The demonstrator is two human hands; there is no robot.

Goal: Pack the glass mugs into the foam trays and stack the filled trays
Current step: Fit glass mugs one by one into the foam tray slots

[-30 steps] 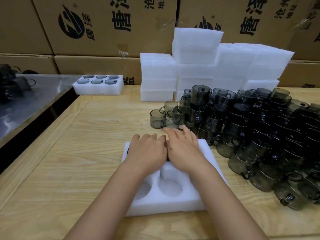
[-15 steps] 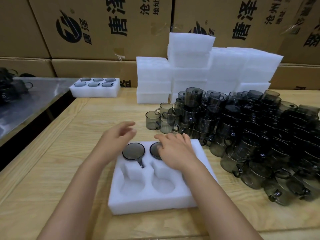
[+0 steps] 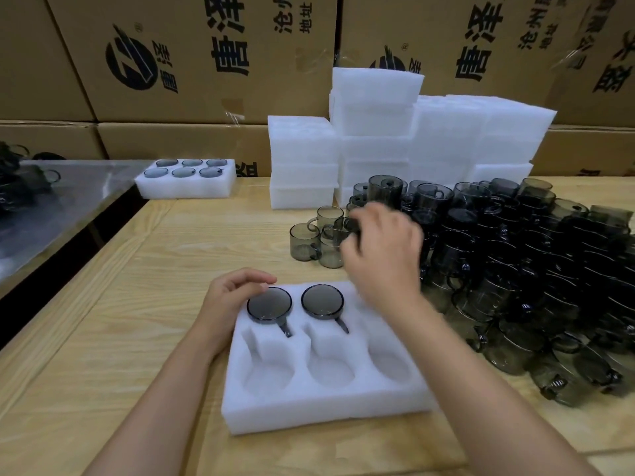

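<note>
**Two mugs seated**

Low centre, our foam tray (image 3: 323, 401) holds two smoked-glass mugs (image 3: 269, 305) in far pockets. Our left hand (image 3: 233, 298) rests loosely curled, empty, at its far-left corner. Our blurred right hand (image 3: 383, 255) meets the mug pile (image 3: 522, 269), centre right; we cannot tell its grip.

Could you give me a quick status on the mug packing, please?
Left hand open at tray corner. Right hand at loose mugs, grip blurred. Two mugs seated, near row empty.
</note>
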